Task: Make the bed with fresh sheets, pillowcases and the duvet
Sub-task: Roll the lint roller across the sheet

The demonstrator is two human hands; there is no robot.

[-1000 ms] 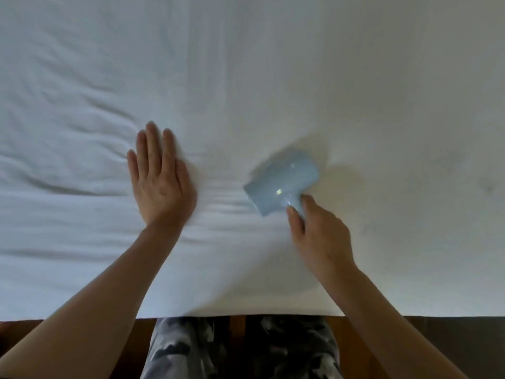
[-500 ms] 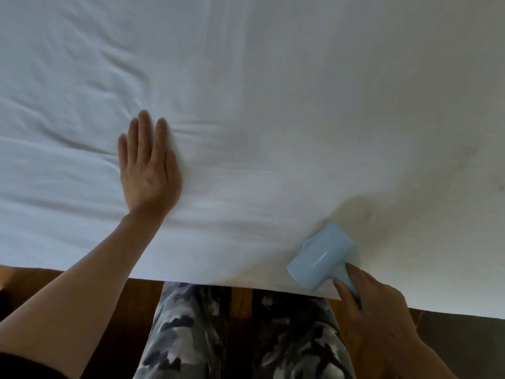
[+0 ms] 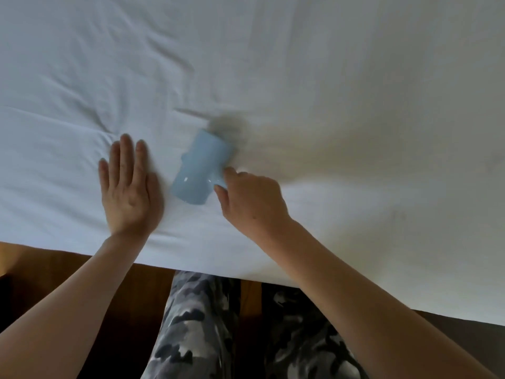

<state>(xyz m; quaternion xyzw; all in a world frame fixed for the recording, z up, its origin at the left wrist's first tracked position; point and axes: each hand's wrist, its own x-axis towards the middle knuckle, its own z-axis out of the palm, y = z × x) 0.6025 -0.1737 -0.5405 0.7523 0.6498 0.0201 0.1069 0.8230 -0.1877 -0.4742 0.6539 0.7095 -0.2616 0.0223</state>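
Nearest, camouflage-patterned trousers [image 3: 196, 324] stand over a wooden floor [image 3: 82, 283] at the bed's edge. On the white sheet [image 3: 273, 64], the left hand [image 3: 127, 192] lies flat, fingers released and straight. Just beside it, the right hand [image 3: 251, 201] has its fingers grasping a pale blue handheld device [image 3: 202, 165]. Wrinkles lie farther left.

bare forearms [image 3: 341, 274]; grey-and-white camouflage trousers [image 3: 196, 332].

We are in a bedroom of a home: a bed [image 3: 355, 77] with a creased white sheet [image 3: 109, 64] fills most of the view, dark wood floor [image 3: 82, 283] shows below its edge, and we wear camouflage lounge trousers [image 3: 196, 324].
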